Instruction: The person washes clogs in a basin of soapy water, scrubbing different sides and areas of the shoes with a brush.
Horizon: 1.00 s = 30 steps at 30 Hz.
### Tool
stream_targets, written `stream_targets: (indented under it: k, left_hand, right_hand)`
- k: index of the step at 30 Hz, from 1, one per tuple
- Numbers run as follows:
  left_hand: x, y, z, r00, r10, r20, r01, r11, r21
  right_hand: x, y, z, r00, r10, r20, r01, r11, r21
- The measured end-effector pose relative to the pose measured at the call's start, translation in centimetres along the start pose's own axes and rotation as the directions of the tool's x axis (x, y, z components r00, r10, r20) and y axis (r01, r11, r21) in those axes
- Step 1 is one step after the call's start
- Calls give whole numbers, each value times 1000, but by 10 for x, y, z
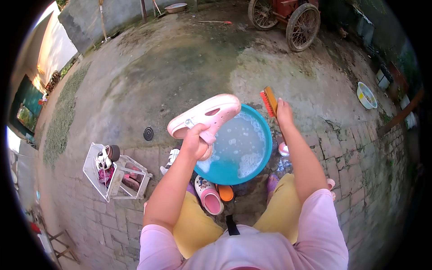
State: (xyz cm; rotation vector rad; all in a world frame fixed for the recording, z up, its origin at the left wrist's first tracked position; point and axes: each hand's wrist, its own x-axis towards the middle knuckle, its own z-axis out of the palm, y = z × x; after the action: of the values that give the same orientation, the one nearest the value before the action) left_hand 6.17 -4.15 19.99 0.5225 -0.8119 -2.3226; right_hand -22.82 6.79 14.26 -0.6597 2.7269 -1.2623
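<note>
- The left hand [196, 143] is pinching the strap end of the pink clog [211, 111], fingers curled around it, and is holding it over the left side of the teal basin [266, 155], toe pointing up and to the right.
- The right hand [284, 113] is closing around the handle of the brush [270, 100] and is keeping it raised beyond the basin's right side, red bristles facing left, apart from the clog.
- Soapy water [236, 137] is filling much of the basin, foam floating on it.
- A patterned clog [209, 198] is lying by the near rim, beside an orange object [226, 193], possibly another shoe, partly hidden.
- On the left, a white rack [118, 182] is holding several shoes.
</note>
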Motion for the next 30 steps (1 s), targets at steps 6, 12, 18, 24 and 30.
stream_targets:
  k: [6,12,18,24,30]
  left_hand:
    - [11,-5,22,995,96,-24,-99,957,-273]
    - [23,-50,37,991,132,21,-127,980,-156]
    - [33,-65,36,960,197,-199,-195,980,31]
    - [36,-39,23,964,182,-193,-200,976,-81]
    - [30,-15,36,948,278,-155,-304,934,-189]
  right_hand:
    - [-59,-77,6,967,-63,246,-78,849,523]
    - [-82,-82,65,957,-23,290,-123,871,475]
    - [-124,-116,35,940,-277,199,221,939,264]
    - [-141,-116,20,741,-662,113,626,742,240]
    - [-125,-105,19,715,-687,127,671,726,150]
